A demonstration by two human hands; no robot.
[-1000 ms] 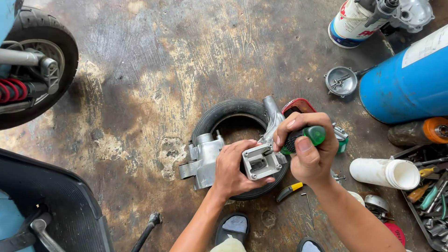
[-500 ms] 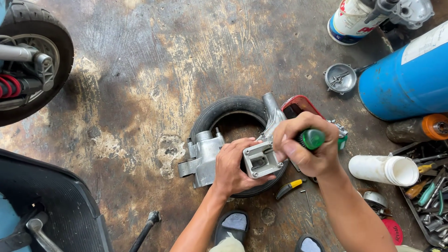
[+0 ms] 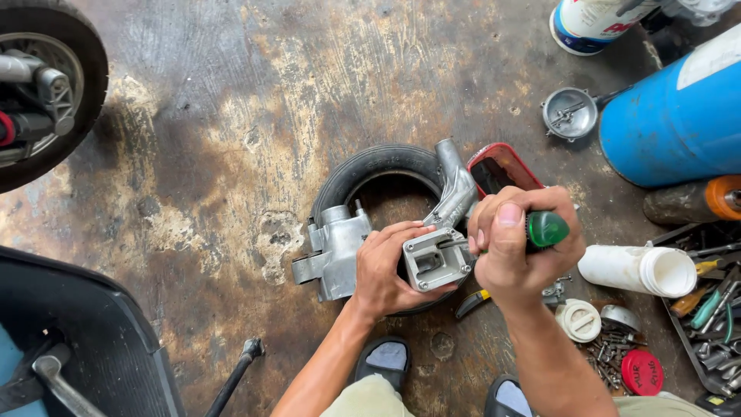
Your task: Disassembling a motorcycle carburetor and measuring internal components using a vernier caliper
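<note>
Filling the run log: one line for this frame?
left hand steadies metal housing | right hand grips green-handled screwdriver | on small tyre

A stained, worn concrete floor [image 3: 231,139] is seen, blotched dark and pale and lit by soft daylight. A wheel [image 3: 42,85] is cut off at the upper left, a black seat [image 3: 85,340] at the lower left, and a blue cylinder [image 3: 679,116] is laid at the right
</note>
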